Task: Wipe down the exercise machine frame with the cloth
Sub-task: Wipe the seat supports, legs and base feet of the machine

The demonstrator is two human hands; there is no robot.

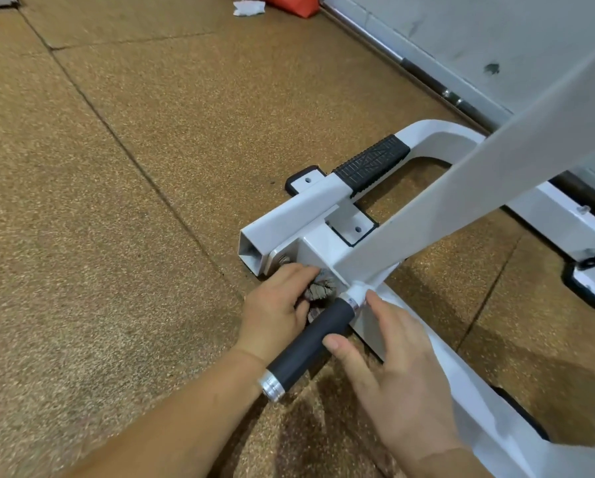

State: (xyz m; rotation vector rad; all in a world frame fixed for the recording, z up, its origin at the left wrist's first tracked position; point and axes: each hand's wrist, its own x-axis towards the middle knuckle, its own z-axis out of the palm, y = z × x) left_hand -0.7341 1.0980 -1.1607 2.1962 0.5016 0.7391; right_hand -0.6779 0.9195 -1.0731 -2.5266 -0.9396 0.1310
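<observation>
While the left hand presses the cloth low at a frame joint, the wipe-down looks part-done.
Its grip is closed around the crumpled, grey-veined cloth, held against the white painted square-tube exercise machine frame just beside a bolt. The right hand has its grip open, fingers straight on the frame, thumb against the black foam handle with its metal end cap. By my judgement the next move calls for sliding the cloth along the smooth tube toward the ribbed black rubber pad, working round corners, above the speckled rubber floor.
</observation>
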